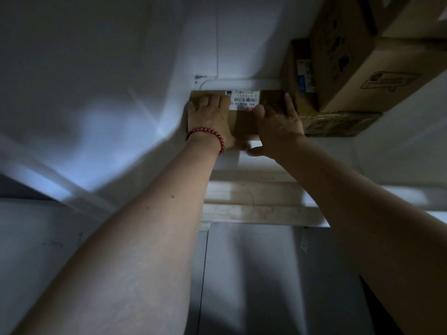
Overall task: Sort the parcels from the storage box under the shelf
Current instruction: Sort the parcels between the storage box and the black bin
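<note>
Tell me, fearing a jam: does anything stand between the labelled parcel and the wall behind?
Nothing visible does. The left hand and right hand hold the parcel, its far edge near the wall; the stacked boxes stand beside it, to the right.

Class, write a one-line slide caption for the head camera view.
The left hand and right hand hold a labelled cardboard parcel against a white wall, beside stacked boxes.
</note>
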{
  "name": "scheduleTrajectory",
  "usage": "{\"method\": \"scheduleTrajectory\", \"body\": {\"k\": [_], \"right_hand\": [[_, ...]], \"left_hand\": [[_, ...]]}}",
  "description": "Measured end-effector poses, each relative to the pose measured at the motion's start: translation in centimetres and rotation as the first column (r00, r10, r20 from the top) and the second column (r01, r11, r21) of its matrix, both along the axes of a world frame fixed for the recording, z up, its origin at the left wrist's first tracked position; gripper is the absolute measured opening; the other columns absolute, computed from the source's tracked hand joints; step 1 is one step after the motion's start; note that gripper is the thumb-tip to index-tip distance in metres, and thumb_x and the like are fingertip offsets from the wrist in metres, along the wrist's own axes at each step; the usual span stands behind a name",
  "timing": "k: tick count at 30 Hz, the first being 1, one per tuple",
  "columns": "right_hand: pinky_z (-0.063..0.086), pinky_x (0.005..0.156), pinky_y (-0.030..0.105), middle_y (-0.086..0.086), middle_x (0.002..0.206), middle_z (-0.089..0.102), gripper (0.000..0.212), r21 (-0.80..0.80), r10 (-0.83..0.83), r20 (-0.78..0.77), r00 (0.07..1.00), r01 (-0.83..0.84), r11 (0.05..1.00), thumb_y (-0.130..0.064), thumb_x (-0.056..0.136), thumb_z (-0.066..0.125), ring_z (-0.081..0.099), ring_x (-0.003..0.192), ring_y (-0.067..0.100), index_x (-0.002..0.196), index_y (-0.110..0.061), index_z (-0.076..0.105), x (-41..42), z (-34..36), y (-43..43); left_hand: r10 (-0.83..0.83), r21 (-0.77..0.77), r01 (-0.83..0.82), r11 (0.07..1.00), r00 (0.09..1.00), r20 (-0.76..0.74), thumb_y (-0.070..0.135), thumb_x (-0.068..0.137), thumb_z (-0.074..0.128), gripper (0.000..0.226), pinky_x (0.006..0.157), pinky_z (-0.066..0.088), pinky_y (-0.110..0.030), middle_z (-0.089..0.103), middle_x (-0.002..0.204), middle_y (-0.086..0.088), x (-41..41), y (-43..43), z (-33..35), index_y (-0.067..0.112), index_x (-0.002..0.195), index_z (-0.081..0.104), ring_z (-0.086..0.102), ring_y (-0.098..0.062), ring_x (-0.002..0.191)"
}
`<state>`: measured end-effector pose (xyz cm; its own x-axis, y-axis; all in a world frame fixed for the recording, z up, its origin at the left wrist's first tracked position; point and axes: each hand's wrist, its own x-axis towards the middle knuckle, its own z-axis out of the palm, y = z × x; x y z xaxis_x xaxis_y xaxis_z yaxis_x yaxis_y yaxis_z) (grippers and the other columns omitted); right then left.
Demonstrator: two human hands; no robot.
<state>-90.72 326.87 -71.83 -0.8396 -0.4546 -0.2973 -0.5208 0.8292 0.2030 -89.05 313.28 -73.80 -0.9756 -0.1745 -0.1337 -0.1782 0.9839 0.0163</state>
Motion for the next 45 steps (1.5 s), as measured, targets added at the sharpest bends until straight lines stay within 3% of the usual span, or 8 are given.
{"method": "scheduleTrajectory", "body": {"k": [4, 11, 15, 17, 23, 34, 40, 45], "right_hand": [[-0.009, 0.117, 0.049, 0.012, 0.142, 0.033, 0.113, 0.008, -0.043, 0.021, 0.999, 0.043, 0.999, -0.053, 0.071, 0.075, 0.031, 0.136, 0.03, 0.148, -0.005, 0.008, 0.4, 0.3, -0.5], [-0.015, 0.115, 0.052, 0.022, 0.157, -0.004, 0.121, 0.212, 0.002, 0.015, 1.0, -0.005, 0.977, -0.06, 0.064, 0.076, -0.008, 0.145, 0.041, 0.151, -0.016, 0.004, 0.2, 0.6, -0.3], [-0.019, 0.111, 0.054, 0.021, 0.158, -0.01, 0.09, 0.214, -0.002, 0.041, 0.999, -0.007, 0.977, -0.047, 0.088, 0.057, -0.016, 0.144, 0.042, 0.152, -0.02, 0.0, 0.5, 0.4, -0.3], [-0.017, 0.113, 0.056, 0.02, 0.159, -0.005, 0.094, 0.244, 0.009, 0.053, 0.999, -0.022, 0.969, -0.05, 0.087, 0.056, -0.011, 0.146, 0.039, 0.151, -0.014, -0.004, 1.1, 0.1, -0.4], [-0.012, 0.116, 0.055, 0.015, 0.149, 0.02, 0.116, 0.179, 0.031, 0.022, 0.999, -0.034, 0.983, -0.055, 0.072, 0.069, 0.013, 0.142, 0.035, 0.152, -0.012, -0.003, 1.5, 1.1, 0.2], [-0.008, 0.117, 0.052, 0.016, 0.156, 0.01, 0.113, 0.035, 0.079, -0.084, 0.993, -0.076, 0.996, -0.035, 0.074, 0.074, 0.003, 0.146, 0.035, 0.152, -0.023, -0.006, 1.6, 5.6, 2.2], [0.038, 0.105, 0.052, 0.013, 0.151, 0.01, 0.12, -0.184, 0.022, 0.014, 1.0, -0.019, 0.983, -0.018, 0.065, 0.083, 0.024, 0.136, 0.043, 0.151, -0.03, 0.0, 4.2, 10.7, 3.7], [0.042, 0.102, 0.051, 0.014, 0.148, 0.014, 0.121, -0.265, 0.042, 0.009, 0.999, -0.038, 0.963, -0.023, 0.062, 0.088, 0.034, 0.132, 0.042, 0.151, -0.024, 0.006, 10.0, 12.6, 7.7]], "left_hand": [[-0.052, -0.064, 0.054, 0.997, 0.998, 0.03, 0.077, 0.056, 0.068, 0.123, 0.113, 0.018, -0.05, 0.023, 0.15, -0.007, 0.1, -0.3, 0.1, 0.019, 0.15, 0.014, 0.022, -0.031, 0.137], [-0.078, -0.021, 0.082, 0.996, 0.986, 0.147, 0.08, 0.048, 0.07, 0.13, 0.118, -0.003, -0.05, -0.003, 0.16, -0.006, 0.8, -1.7, 0.4, 0.027, 0.15, 0.01, -0.01, -0.031, 0.146], [-0.106, -0.004, 0.107, 0.994, 0.991, 0.081, 0.076, 0.046, 0.074, 0.114, 0.114, 0.018, -0.046, 0.035, 0.144, -0.006, 1.1, -1.2, 0.7, 0.025, 0.138, 0.03, 0.029, -0.028, 0.135], [-0.115, 0.002, 0.115, 0.993, 0.991, 0.065, 0.071, 0.047, 0.077, 0.11, 0.11, 0.026, -0.045, 0.04, 0.136, -0.006, 1.2, -0.9, 0.8, 0.025, 0.136, 0.03, 0.037, -0.029, 0.127], [-0.123, -0.058, 0.136, 0.989, 0.975, 0.183, 0.077, 0.047, 0.073, 0.127, 0.106, 0.031, -0.046, 0.029, 0.139, -0.013, 1.9, 0.2, 1.0, 0.014, 0.145, 0.022, 0.028, -0.031, 0.129], [-0.111, 0.001, 0.112, 0.994, 0.99, -0.085, 0.084, 0.039, 0.065, 0.129, 0.114, 0.018, -0.048, 0.035, 0.144, -0.005, 3.8, -0.3, 5.7, 0.021, 0.145, 0.026, 0.032, -0.029, 0.132], [-0.025, 0.029, 0.03, 0.999, 0.988, -0.15, 0.092, 0.035, 0.051, 0.132, 0.109, 0.025, -0.049, 0.032, 0.148, 0.004, 7.6, 1.3, 10.2, 0.028, 0.146, 0.021, 0.032, -0.022, 0.134], [-0.097, 0.056, 0.103, 0.993, 0.989, -0.11, 0.081, 0.041, 0.067, 0.129, 0.108, 0.025, -0.056, 0.022, 0.153, 0.009, 13.2, 3.2, 12.9, 0.031, 0.148, 0.015, 0.023, -0.021, 0.137]]}}
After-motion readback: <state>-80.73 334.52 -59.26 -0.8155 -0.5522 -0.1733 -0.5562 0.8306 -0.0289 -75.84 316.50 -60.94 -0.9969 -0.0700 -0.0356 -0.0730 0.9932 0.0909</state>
